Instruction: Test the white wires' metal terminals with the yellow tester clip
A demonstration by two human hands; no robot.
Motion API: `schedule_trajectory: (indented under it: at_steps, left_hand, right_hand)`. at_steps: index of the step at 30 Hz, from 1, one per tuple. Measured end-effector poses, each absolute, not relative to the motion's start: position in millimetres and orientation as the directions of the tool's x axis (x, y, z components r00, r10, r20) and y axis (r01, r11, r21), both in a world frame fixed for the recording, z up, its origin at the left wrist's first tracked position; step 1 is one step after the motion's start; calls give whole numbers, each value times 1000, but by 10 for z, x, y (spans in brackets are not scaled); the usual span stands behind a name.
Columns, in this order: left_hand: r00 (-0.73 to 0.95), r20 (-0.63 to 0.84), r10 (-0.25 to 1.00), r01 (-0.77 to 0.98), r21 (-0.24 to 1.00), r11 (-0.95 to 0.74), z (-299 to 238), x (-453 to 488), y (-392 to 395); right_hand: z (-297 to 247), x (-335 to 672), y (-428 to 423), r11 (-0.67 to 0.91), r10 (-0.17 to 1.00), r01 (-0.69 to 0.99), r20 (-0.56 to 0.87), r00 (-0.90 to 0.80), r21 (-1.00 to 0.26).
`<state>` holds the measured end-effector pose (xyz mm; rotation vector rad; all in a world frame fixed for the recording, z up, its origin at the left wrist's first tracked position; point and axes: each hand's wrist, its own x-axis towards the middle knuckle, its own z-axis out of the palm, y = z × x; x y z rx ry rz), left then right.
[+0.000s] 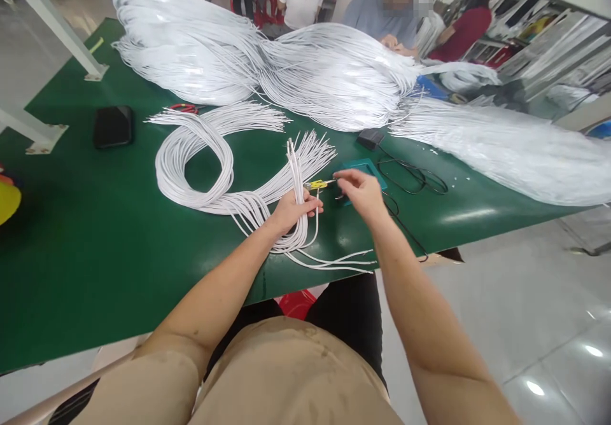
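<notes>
My left hand [292,210] is closed around a bunch of white cables [298,170] whose ends stick up above my fingers. The rest of that bundle [195,158] loops to the left across the green table [95,240]. My right hand [360,189] hovers just to the right, fingers pinched together near a small yellow-tipped connector [317,184] that points toward the cable bunch. What the right fingers hold is too small to make out. A teal tray [367,169] lies under the right hand.
Huge heaps of white cables [329,72] cover the far half of the table. A black phone [112,126] lies at the left, a black box with black leads [410,177] at the right. Other people sit at the far side. The table edge runs close to my lap.
</notes>
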<state>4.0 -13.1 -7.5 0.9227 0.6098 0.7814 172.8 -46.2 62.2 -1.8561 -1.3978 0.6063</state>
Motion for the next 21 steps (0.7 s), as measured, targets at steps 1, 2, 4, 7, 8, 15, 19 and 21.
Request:
schedule_trajectory:
  at_steps: [1, 2, 4, 7, 8, 15, 19, 21]
  left_hand:
    - [584, -144, 799, -324, 860, 393, -76, 39, -134]
    - [590, -155, 792, -325, 853, 409, -77, 37, -137]
    - [603, -172, 779, -317, 844, 432, -76, 36, -144]
    - [621, -195, 759, -289, 843, 453, -74, 40, -155]
    - [624, -202, 755, -281, 844, 458, -74, 41, -157]
    - [642, -297, 707, -221, 811, 542, -80, 24, -159]
    - [654, -330, 681, -173, 811, 559, -63, 47, -277]
    - [645, -353, 678, -138, 819, 557, -51, 33, -392]
  right_hand:
    - [681, 1864, -413, -90, 967, 811, 146, 211, -578]
    - [728, 2001, -361, -43, 989, 930, 115, 91, -364]
    - [764, 2242, -254, 16, 991, 997, -128, -26, -77]
    - [700, 2459, -123, 111, 948, 990, -309, -81, 83]
    - [669, 2490, -95, 142, 946, 985, -307, -105, 101]
    - [719, 2403, -183, 308, 938, 939, -216, -272, 155]
    - [796, 2339, -428, 326, 936, 933, -193, -295, 153]
    - [789, 2339, -580, 318, 938, 935, -195, -286, 156]
